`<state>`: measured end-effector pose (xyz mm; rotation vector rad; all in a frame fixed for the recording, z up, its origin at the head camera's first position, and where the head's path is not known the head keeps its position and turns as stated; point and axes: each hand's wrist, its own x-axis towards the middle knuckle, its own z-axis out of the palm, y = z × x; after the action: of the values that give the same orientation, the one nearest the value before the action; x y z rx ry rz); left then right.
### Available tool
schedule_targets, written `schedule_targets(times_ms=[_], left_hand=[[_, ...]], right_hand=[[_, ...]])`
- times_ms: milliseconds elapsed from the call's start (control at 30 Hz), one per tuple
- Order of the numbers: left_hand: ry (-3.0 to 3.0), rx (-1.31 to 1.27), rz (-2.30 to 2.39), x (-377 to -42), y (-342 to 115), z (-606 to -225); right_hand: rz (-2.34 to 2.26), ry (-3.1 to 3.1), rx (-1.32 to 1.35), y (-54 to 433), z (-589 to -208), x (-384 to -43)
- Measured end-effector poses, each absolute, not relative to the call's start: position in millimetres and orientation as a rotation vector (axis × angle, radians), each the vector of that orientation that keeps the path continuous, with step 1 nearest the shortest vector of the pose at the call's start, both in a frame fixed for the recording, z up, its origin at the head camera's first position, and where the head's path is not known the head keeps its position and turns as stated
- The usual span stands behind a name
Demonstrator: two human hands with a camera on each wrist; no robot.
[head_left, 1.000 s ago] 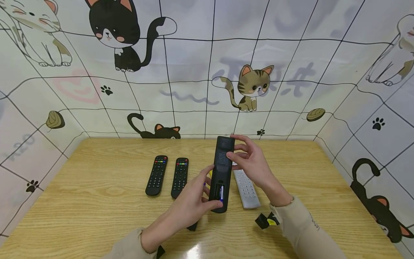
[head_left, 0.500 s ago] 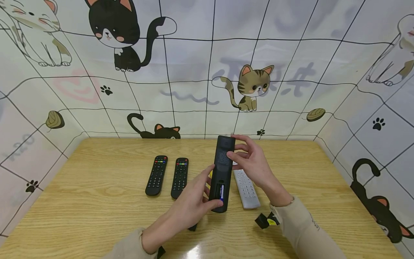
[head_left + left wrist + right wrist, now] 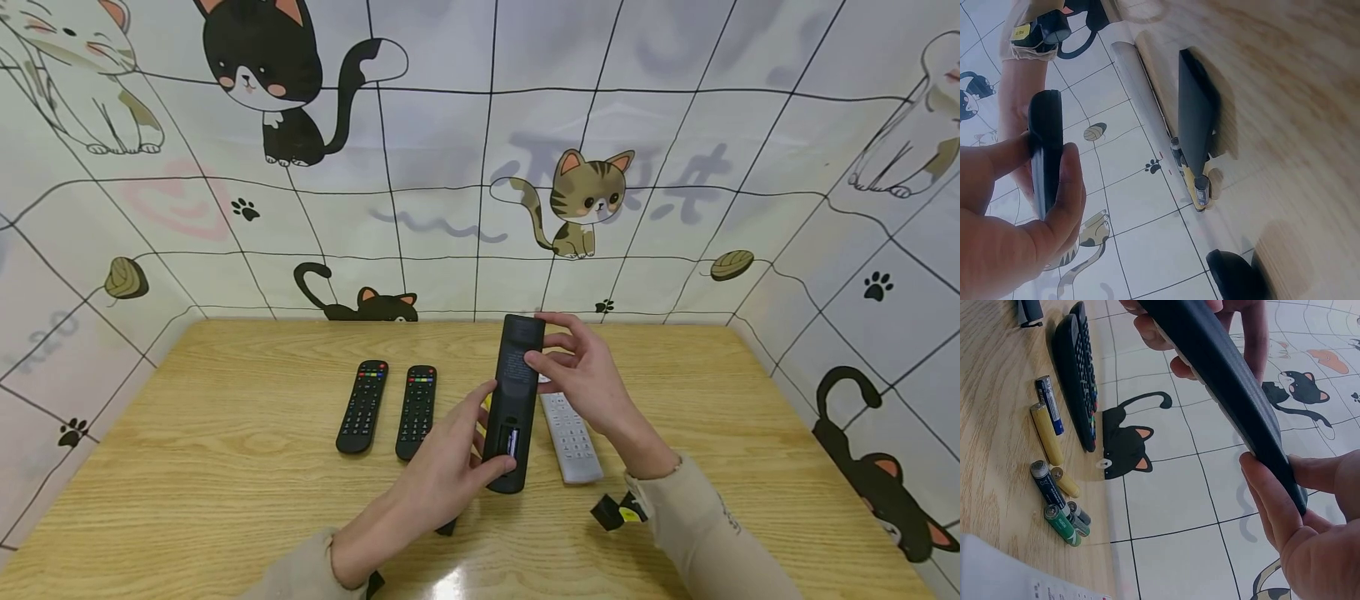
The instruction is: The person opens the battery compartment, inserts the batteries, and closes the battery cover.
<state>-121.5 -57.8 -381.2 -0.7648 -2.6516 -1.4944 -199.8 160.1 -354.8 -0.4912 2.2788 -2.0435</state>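
One long black plastic remote control point(image 3: 517, 379) is held above the pale wooden table point(image 3: 225, 467), gripped near its lower end by the left hand point(image 3: 447, 467) and near its upper end by the right hand point(image 3: 588, 383). One slim cylindrical battery point(image 3: 513, 440) is seen inside. Two black button-faced remotes point(image 3: 363, 408), one white remote point(image 3: 572, 437) and at least six loose batteries point(image 3: 1049, 484) are counted.

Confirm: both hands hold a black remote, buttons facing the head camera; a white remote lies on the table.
Not the buttons: the head view shows the back of the black remote, battery compartment open. Otherwise right: left hand and right hand hold it; the white remote lies on the table.
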Motion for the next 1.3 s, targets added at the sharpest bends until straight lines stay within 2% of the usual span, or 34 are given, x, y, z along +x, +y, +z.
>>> schedule_targets(times_ms=[533, 1300], left_hand=[[-2.687, -0.814, -1.505, -124.2, -59.8, -383.5], [-2.852, -0.759, -1.071, -140.7, -73.1, -389.2]], right_hand=[[-2.031, 2.293, -0.493, 163.3, -357.9, -199.6], [-1.983, 2.349, -0.469, 169.3, -360.7, -204.6]])
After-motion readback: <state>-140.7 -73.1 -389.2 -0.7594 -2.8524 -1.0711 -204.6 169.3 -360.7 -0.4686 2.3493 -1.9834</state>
